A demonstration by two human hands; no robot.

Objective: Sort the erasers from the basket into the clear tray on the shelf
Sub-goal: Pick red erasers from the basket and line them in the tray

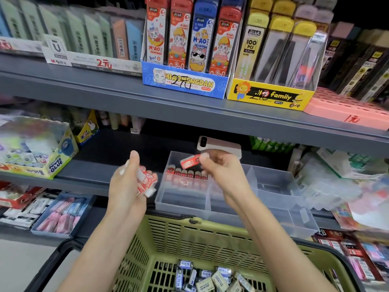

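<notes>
A clear divided tray (273, 186) sits on the middle shelf, with a row of red-sleeved erasers (187, 175) standing in its back left compartment. My right hand (223, 167) pinches one red eraser (190, 161) just above that row. My left hand (128, 182) hovers left of the tray and clutches several red and white erasers (146, 181). Below, the green basket (189, 234) holds several loose erasers (208, 278) in blue and beige sleeves.
A phone (219, 145) leans behind the tray. A glue box (35, 148) stands at the left of the same shelf. The upper shelf edge (189, 110) overhangs the tray. Packaged stationery crowds the right side, and boxes of erasers (61, 213) sit lower left.
</notes>
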